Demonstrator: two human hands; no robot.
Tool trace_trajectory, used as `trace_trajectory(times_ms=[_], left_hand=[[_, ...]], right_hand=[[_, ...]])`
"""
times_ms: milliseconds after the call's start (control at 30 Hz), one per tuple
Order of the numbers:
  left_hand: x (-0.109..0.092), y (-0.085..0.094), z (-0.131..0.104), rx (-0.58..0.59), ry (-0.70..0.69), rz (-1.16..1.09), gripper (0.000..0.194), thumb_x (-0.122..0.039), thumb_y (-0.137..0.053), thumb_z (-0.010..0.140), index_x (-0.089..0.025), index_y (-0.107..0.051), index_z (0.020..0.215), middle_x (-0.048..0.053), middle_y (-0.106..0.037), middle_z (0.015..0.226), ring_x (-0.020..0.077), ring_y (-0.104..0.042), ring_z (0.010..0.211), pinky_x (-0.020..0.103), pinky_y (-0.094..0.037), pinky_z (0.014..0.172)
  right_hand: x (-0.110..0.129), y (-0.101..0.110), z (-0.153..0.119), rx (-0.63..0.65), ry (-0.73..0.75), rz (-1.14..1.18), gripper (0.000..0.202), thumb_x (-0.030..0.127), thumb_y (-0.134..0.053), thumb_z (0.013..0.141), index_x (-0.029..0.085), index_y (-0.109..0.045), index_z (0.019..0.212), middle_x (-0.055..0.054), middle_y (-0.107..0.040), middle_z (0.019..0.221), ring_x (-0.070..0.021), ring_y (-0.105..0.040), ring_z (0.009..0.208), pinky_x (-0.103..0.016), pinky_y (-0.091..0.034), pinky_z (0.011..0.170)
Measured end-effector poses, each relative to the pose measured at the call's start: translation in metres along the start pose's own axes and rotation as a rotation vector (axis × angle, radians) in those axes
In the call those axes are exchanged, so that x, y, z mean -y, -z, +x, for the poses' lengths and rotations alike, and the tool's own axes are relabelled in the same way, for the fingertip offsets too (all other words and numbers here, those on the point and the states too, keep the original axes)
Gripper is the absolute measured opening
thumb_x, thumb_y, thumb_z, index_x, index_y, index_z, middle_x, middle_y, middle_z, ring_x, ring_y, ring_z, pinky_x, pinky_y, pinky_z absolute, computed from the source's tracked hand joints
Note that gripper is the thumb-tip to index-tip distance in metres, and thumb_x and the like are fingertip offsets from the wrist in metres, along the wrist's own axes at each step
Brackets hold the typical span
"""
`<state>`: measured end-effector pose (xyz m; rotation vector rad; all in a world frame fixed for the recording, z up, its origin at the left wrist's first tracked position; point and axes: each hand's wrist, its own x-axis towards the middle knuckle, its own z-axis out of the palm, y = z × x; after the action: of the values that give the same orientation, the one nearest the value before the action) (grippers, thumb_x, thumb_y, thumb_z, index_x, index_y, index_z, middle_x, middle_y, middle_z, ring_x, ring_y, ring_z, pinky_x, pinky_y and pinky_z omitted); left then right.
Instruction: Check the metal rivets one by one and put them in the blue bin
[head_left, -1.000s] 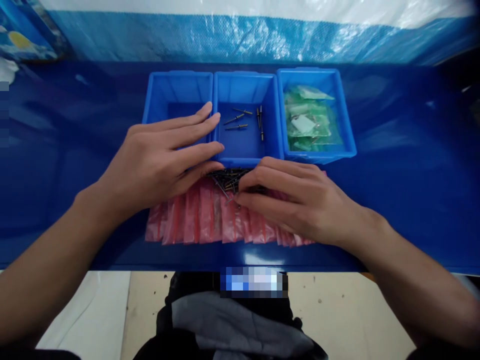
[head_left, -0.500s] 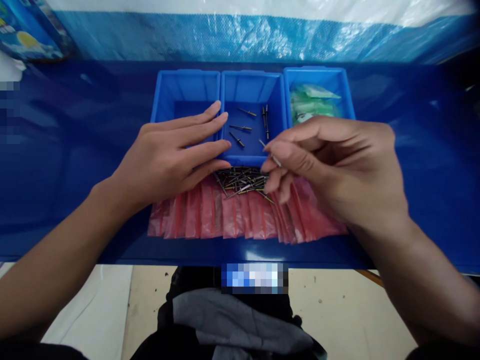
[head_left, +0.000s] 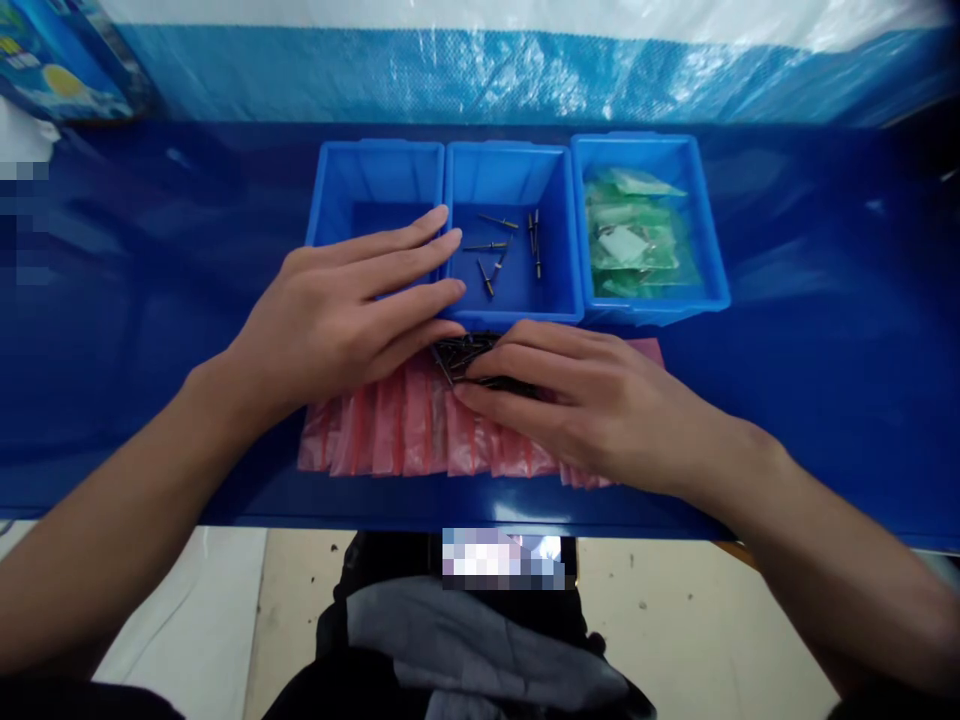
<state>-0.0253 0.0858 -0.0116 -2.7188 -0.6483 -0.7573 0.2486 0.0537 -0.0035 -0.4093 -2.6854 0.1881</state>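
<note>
Glossy dark-blue table (head_left: pixel 810 350), a shiny blue-and-white woven plastic sheet (head_left: pixel 480 75) along its back edge.

Left hand (head_left: pixel 337 310): palm down, fingers spread wide, tips over the adjoining walls of two bins, thumb at the left side of the rivets. Right hand (head_left: pixel 585 400): low over the rivets, thumb and fingertips drawn narrow among them; cannot tell whether one is pinched.

Between the hands, toward the middle of the table's front edge: a heap of thin dark metal rivets with long pins (head_left: pixel 457 352). It lies on a fanned row of flat pink translucent plastic bags (head_left: pixel 420 430), partly under both hands, the row's lower ends just short of the front edge.

Beyond the heap, three open blue plastic bins side by side, nearer the back edge. Left bin (head_left: pixel 382 170): partly covered by the left hand. Middle bin (head_left: pixel 510 175): several loose rivets (head_left: pixel 487 278) scattered on its floor. Right bin (head_left: pixel 637 152): green-tinted clear plastic packets (head_left: pixel 637 230), a white piece showing among them.

Back left corner of the table: a blue printed pack with a yellow round spot (head_left: pixel 60 70).

Below the front edge: a grey cloth (head_left: pixel 480 640) over dark clothing, pale floor (head_left: pixel 675 640).
</note>
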Motion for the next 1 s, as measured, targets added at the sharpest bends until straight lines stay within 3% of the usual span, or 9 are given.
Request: trace_trajectory(times_ms=[233,400,567,667,800,1000], left_hand=[[0.005,0.0,0.0,0.0,-0.06,0.08,0.038,-0.031,-0.073,0.102,-0.016,-0.067,0.136,0.012,-0.072,0.142,0.031,-0.07,0.134,0.045,-0.072,0.093],[0.003,0.001,-0.003,0.011,-0.032,0.053,0.038,-0.031,-0.07,0.104,-0.018,-0.066,0.139,0.012,-0.071,0.143,0.0297,-0.069,0.137,0.045,-0.071,0.098],[-0.001,0.002,-0.003,0.032,0.048,-0.03,0.033,-0.031,-0.066,0.107,-0.018,-0.066,0.137,0.011,-0.069,0.147,0.0278,-0.064,0.144,0.045,-0.064,0.115],[-0.001,0.002,-0.002,0.038,0.056,-0.032,0.032,-0.031,-0.065,0.107,-0.019,-0.066,0.137,0.01,-0.069,0.147,0.0274,-0.064,0.143,0.045,-0.064,0.115],[0.0,0.001,-0.002,0.038,0.04,-0.018,0.034,-0.035,-0.065,0.107,-0.02,-0.065,0.138,0.01,-0.069,0.146,0.0265,-0.064,0.144,0.045,-0.065,0.114],[-0.001,0.003,-0.003,0.065,0.048,0.002,0.036,-0.034,-0.068,0.106,-0.018,-0.065,0.138,0.01,-0.069,0.148,0.0282,-0.063,0.144,0.043,-0.063,0.116]], right_hand=[[-0.004,-0.002,-0.004,-0.016,0.027,-0.017,0.02,0.009,-0.059,0.105,0.004,-0.074,0.117,-0.015,-0.077,0.112,-0.0275,-0.072,0.101,-0.044,-0.067,0.084],[-0.001,-0.001,0.0,-0.092,-0.012,-0.045,0.014,0.011,-0.06,0.105,0.01,-0.073,0.11,-0.012,-0.076,0.108,-0.0231,-0.071,0.099,-0.04,-0.065,0.082],[0.004,0.003,0.006,-0.27,-0.163,-0.014,0.01,0.01,-0.066,0.101,0.017,-0.072,0.104,-0.008,-0.074,0.1,-0.0194,-0.069,0.09,-0.038,-0.061,0.076],[0.007,0.009,0.007,-0.302,-0.257,0.028,0.014,0.011,-0.067,0.102,0.021,-0.073,0.109,-0.006,-0.076,0.102,-0.0174,-0.073,0.092,-0.035,-0.062,0.08],[0.011,0.015,0.007,-0.363,-0.46,0.239,0.016,0.012,-0.068,0.101,0.027,-0.073,0.103,-0.002,-0.077,0.097,-0.0174,-0.075,0.088,-0.034,-0.063,0.073],[0.006,0.013,0.01,-0.61,-0.676,0.498,0.024,0.007,-0.072,0.095,0.03,-0.079,0.098,0.001,-0.077,0.091,-0.0176,-0.072,0.071,-0.035,-0.065,0.063]])
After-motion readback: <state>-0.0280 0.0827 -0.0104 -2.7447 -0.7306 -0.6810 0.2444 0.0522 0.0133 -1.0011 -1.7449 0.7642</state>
